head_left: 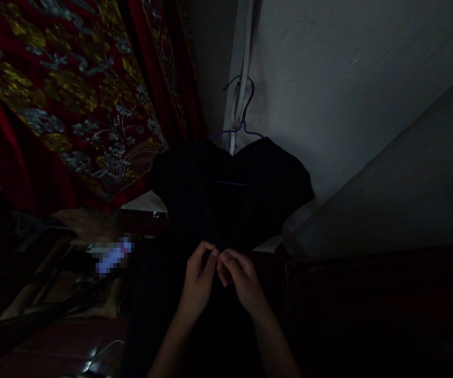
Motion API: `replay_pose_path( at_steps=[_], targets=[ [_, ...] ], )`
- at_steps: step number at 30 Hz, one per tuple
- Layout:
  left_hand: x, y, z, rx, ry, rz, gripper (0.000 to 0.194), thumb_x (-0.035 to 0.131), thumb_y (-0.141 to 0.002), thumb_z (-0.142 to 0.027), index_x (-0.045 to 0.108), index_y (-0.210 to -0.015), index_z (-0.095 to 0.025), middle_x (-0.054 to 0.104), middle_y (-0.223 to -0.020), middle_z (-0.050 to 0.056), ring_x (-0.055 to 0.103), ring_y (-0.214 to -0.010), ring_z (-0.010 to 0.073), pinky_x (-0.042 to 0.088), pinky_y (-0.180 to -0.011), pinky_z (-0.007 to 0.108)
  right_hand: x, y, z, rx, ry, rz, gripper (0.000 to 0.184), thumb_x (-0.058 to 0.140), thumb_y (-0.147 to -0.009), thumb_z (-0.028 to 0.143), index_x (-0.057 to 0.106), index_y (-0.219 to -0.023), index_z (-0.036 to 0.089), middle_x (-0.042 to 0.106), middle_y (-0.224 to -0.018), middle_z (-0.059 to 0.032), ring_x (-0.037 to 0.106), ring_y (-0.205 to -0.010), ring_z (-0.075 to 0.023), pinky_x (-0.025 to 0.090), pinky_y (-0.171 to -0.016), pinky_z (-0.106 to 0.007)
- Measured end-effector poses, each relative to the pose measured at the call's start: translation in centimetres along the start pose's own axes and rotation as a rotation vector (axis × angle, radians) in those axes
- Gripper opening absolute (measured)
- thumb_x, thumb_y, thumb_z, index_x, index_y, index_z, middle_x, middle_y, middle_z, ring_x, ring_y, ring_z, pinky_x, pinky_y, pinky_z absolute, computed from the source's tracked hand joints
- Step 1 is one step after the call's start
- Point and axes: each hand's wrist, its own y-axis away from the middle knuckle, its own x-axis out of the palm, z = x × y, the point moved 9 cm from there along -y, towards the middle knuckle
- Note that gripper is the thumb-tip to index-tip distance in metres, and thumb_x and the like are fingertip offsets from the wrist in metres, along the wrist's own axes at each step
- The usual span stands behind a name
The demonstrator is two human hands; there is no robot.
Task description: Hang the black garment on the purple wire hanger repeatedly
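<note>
A dark, short-sleeved garment [277, 184] hangs in front of me on a thin purple wire hanger [249, 105]. Its neckline falls open in a deep V. At the bottom of that V, my left hand [201, 273] pinches the left front edge between thumb and fingers. Close beside it, my right hand [240, 273] pinches the right front edge, and the fingertips of both hands nearly meet. Whether a button or other fastener lies between them is too dark to tell. The lower part of the garment fades into shadow.
A red cloth [72, 94] with gold and silver embroidery hangs at the upper left. The hanger hooks onto a pale strap [246, 47] by the grey wall [348, 89]. Wooden furniture [112, 299] and a blurred-out item [113, 257] are at the lower left, above a reddish tiled floor [61, 346].
</note>
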Motion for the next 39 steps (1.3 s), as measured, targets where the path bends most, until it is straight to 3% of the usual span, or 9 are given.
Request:
replay_pose_path(
  at_steps=[6, 13, 17, 22, 26, 29, 35, 39],
  targets=[
    [-0.3, 0.0, 0.1, -0.005, -0.009, -0.065, 0.031, 0.062, -0.093, -0.046, 0.058, -0.078, -0.019, 0.055, -0.062, -0.005, 0.054, -0.051, 0.0098, 0.045, -0.050, 0.020, -0.1, -0.1, 0.3, 0.018, -0.030, 0.019, 0.039, 0.063, -0.085, 0.052, 0.059, -0.065, 0.019, 0.046, -0.051, 0.0048, 0.043, -0.042, -0.0090, 0.036, -0.046, -0.023],
    [0.0, -0.1, 1.1, -0.026, 0.054, 0.011, 0.032, 0.070, -0.087, -0.049, 0.060, -0.086, -0.019, 0.055, -0.061, -0.005, 0.055, -0.058, 0.0114, 0.046, -0.060, 0.022, -0.3, 0.3, 0.9, 0.006, -0.012, 0.052, 0.044, 0.063, -0.083, 0.055, 0.058, -0.059, 0.019, 0.047, -0.046, 0.0030, 0.041, -0.039, -0.0091, 0.034, -0.044, -0.024],
    [0.0, 0.0, 1.0, 0.019, 0.030, -0.026, 0.030, 0.066, -0.090, -0.048, 0.055, -0.083, -0.020, 0.053, -0.059, -0.006, 0.052, -0.054, 0.0113, 0.044, -0.057, 0.022, -0.4, 0.2, 0.7, 0.019, -0.025, 0.018, 0.042, 0.064, -0.081, 0.052, 0.058, -0.057, 0.018, 0.048, -0.046, 0.0030, 0.041, -0.039, -0.0085, 0.033, -0.043, -0.023],
    [-0.5, 0.5, -0.4, 0.146, -0.245, -0.141, 0.015, 0.062, -0.092, -0.032, 0.061, -0.085, -0.019, 0.061, -0.072, -0.001, 0.059, -0.068, 0.0148, 0.045, -0.066, 0.024, -1.6, 0.1, 0.1, 0.026, -0.120, -0.139, 0.033, 0.064, -0.077, 0.043, 0.062, -0.058, 0.017, 0.048, -0.045, 0.0034, 0.033, -0.035, -0.0060, 0.024, -0.041, -0.023],
    [-0.2, 0.2, -1.0, 0.243, -0.380, -0.111, 0.010, 0.057, -0.094, -0.025, 0.063, -0.088, -0.019, 0.066, -0.080, 0.002, 0.064, -0.077, 0.0177, 0.047, -0.073, 0.026, -2.0, -0.5, 0.9, 0.025, -0.219, -0.176, 0.031, 0.065, -0.074, 0.042, 0.062, -0.056, 0.017, 0.038, -0.038, 0.0066, 0.026, -0.035, -0.0048, 0.021, -0.042, -0.023],
    [-0.4, -0.4, 0.0, 0.265, -0.433, -0.099, 0.012, 0.056, -0.095, -0.026, 0.064, -0.090, -0.019, 0.068, -0.085, 0.004, 0.066, -0.081, 0.0191, 0.048, -0.076, 0.028, -2.4, -2.5, 3.5, -0.028, -0.246, -0.190, 0.029, 0.064, -0.073, 0.041, 0.063, -0.057, 0.017, 0.031, -0.035, 0.0089, 0.024, -0.035, -0.0052, 0.019, -0.042, -0.023],
    [-0.8, -2.0, 3.3, 0.228, -0.474, -0.121, 0.015, 0.057, -0.095, -0.029, 0.063, -0.088, -0.018, 0.068, -0.081, 0.004, 0.066, -0.077, 0.0198, 0.048, -0.074, 0.028, -3.2, -9.3, 13.1, -0.255, -0.182, -0.217, 0.022, 0.062, -0.074, 0.032, 0.064, -0.060, 0.016, 0.033, -0.036, 0.0089, 0.025, -0.035, -0.0043, 0.016, -0.039, -0.020],
    [-0.8, -2.8, 3.3, 0.240, -0.498, -0.127, 0.015, 0.057, -0.095, -0.028, 0.064, -0.087, -0.018, 0.068, -0.082, 0.005, 0.066, -0.078, 0.0199, 0.049, -0.075, 0.029, -2.4, -10.6, 17.3, -0.387, -0.137, -0.188, 0.023, 0.057, -0.080, 0.027, 0.064, -0.061, 0.015, 0.039, -0.040, 0.0073, 0.031, -0.035, -0.0039, 0.017, -0.038, -0.019]
  ],
)
